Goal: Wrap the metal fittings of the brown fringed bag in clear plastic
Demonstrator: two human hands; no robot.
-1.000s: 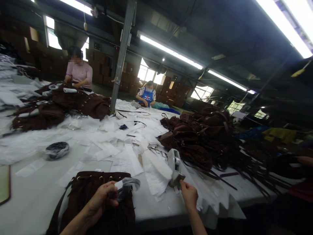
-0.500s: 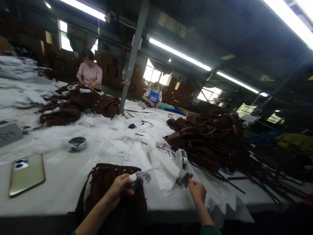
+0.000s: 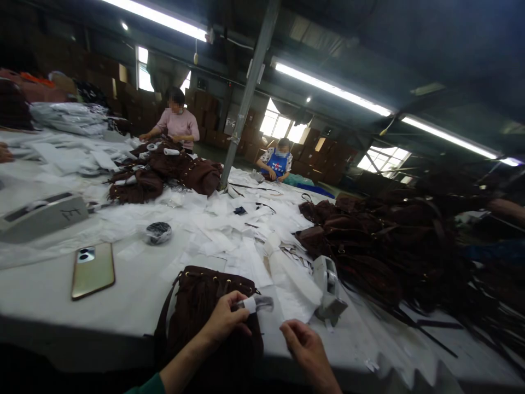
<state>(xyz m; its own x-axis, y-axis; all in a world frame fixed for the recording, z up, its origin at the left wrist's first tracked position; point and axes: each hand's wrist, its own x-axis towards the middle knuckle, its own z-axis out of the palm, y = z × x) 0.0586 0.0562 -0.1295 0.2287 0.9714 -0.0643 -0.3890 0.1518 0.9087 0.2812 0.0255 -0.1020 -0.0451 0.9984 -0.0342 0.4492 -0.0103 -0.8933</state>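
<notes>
A dark brown fringed bag (image 3: 200, 306) lies at the near edge of the white table (image 3: 45, 284). My left hand (image 3: 223, 323) rests on the bag, fingers closed on a small paper-wrapped bundle (image 3: 256, 303). My right hand (image 3: 305, 347) hovers just right of it, fingers pinched on something I cannot make out. A grey tape dispenser (image 3: 328, 290) stands a short way beyond my right hand.
A gold phone (image 3: 93, 269) lies to the left, with a dark tape roll (image 3: 158, 232) beyond it. White paper scraps (image 3: 233, 235) cover the middle. Piles of brown bags (image 3: 369, 246) sit right and far left (image 3: 164, 169). Two people work at the far side.
My right hand has left the tape dispenser and come back toward my left hand. The view has swung left, bringing the phone further into sight.
</notes>
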